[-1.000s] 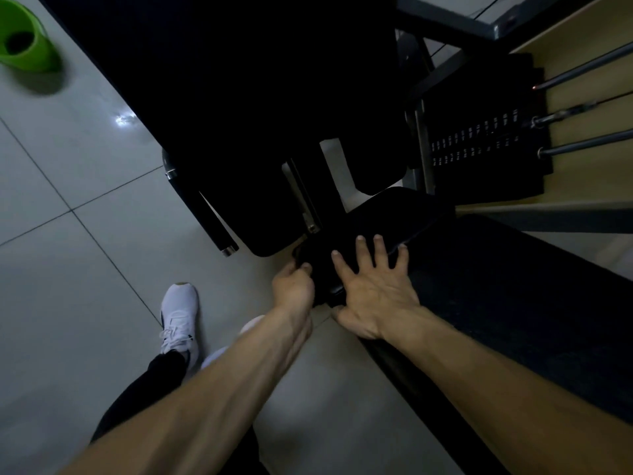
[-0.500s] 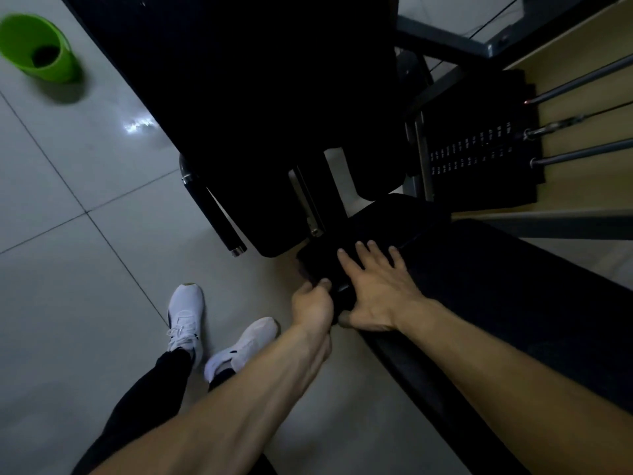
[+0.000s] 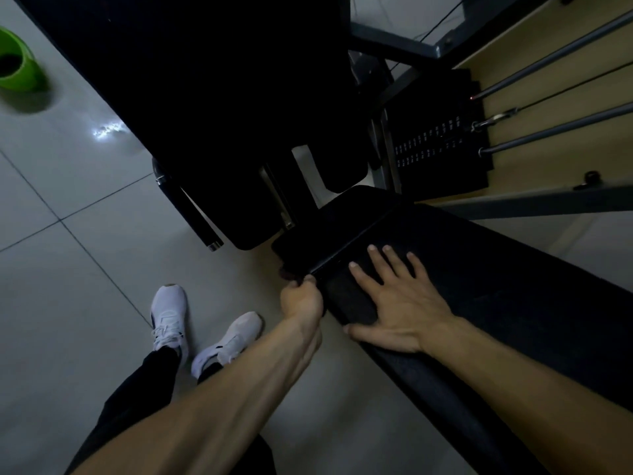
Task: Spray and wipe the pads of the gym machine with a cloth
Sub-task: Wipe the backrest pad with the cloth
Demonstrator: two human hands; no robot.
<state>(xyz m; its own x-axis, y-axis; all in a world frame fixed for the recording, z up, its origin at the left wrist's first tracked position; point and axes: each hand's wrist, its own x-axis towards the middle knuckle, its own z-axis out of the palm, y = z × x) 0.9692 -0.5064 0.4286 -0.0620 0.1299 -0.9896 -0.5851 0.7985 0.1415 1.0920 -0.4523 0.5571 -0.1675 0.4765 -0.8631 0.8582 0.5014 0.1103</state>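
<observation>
Pressing flat with fingers spread, the right hand (image 3: 400, 303) pins what looks like a dark soft cloth (image 3: 344, 298) on the long black vinyl pad (image 3: 513, 303), at the pad's near end. The left hand (image 3: 303, 299) pinches the cloth's corner at the pad's edge. Being limp and light, the cloth probably bunches unless held taut.

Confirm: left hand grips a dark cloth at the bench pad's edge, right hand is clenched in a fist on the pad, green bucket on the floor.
No fist: the head view shows the right hand lying flat on the bench pad, fingers spread. The left hand grips the dark cloth at its edge, and the green bucket is on the floor.
</observation>
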